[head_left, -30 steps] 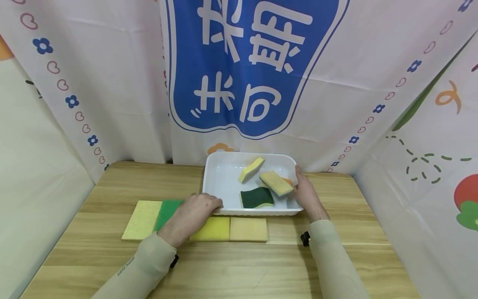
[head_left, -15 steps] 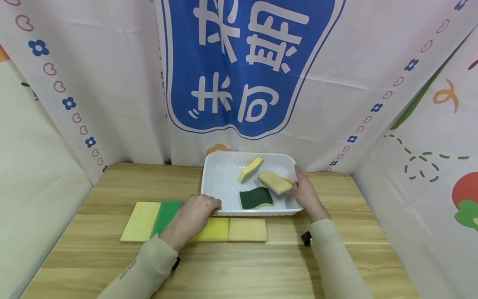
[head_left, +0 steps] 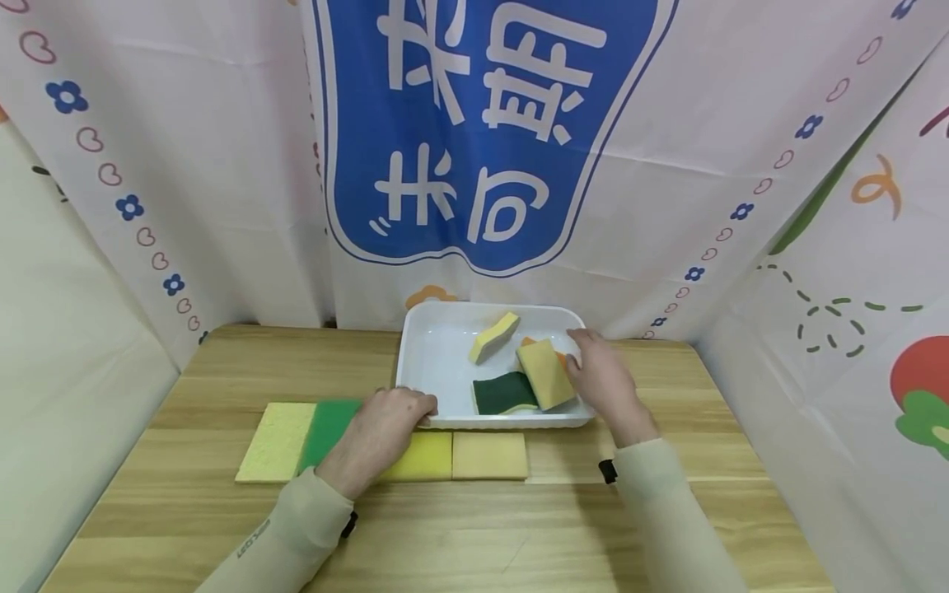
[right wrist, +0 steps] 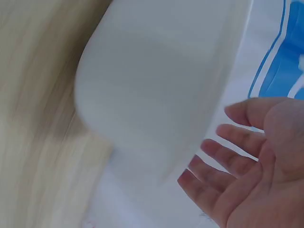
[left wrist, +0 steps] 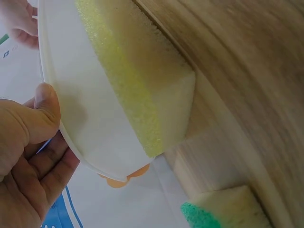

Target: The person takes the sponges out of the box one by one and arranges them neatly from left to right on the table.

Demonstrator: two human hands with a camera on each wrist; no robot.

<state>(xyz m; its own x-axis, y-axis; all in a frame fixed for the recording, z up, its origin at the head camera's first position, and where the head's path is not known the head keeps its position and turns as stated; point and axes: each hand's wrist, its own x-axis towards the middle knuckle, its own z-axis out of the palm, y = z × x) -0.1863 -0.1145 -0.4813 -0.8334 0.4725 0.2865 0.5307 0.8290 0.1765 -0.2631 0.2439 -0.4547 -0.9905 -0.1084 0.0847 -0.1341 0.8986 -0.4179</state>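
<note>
A white tray (head_left: 437, 362) stands at the back of the table, holding several sponges. My left hand (head_left: 389, 428) pinches its front left corner; in the left wrist view the thumb lies on the rim and the fingers curl beneath. Over the tray's right edge is my right hand (head_left: 604, 379), its fingers loosely spread and holding nothing in the right wrist view. Beside those fingers a beige sponge (head_left: 547, 375) leans across a dark green sponge (head_left: 504, 394), with orange partly showing beneath. A yellow sponge (head_left: 493, 336) lies farther back.
In front of the tray, a row of sponges lies on the wooden table (head_left: 460, 535): pale yellow (head_left: 276, 441), green (head_left: 326, 427), yellow (head_left: 426, 457) and beige (head_left: 489, 455). My left forearm crosses over part of this row. A printed curtain (head_left: 630, 247) hangs behind the tray.
My right hand has let go of the tray's right rim and moved inward over it. The beige sponge in the tray has turned and tipped toward the front. My left hand keeps its grip.
</note>
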